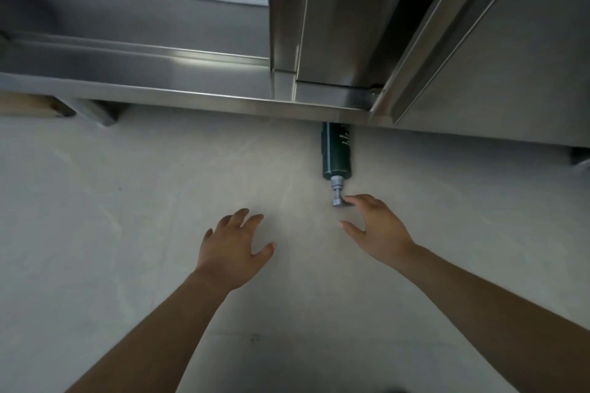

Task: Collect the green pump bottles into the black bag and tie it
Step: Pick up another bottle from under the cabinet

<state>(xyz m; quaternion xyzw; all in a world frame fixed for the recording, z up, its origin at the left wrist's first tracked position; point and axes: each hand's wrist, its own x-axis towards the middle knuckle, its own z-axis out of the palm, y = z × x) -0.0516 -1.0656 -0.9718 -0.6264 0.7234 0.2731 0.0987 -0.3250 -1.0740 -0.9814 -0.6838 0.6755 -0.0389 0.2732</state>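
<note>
A dark green pump bottle (336, 151) lies on its side on the pale floor, its base tucked under the steel cabinet and its silver pump head (337, 198) pointing toward me. My right hand (376, 230) is open, its fingertips touching or nearly touching the pump head, thumb spread below. My left hand (234, 246) hovers open over the floor to the left of the bottle, holding nothing. No black bag is in view.
A stainless steel cabinet (223, 99) with an open door (415, 51) overhangs the floor ahead. A cabinet leg (95, 113) and a wooden piece (35, 105) sit at the left. The pale floor (127, 201) spreads around my arms.
</note>
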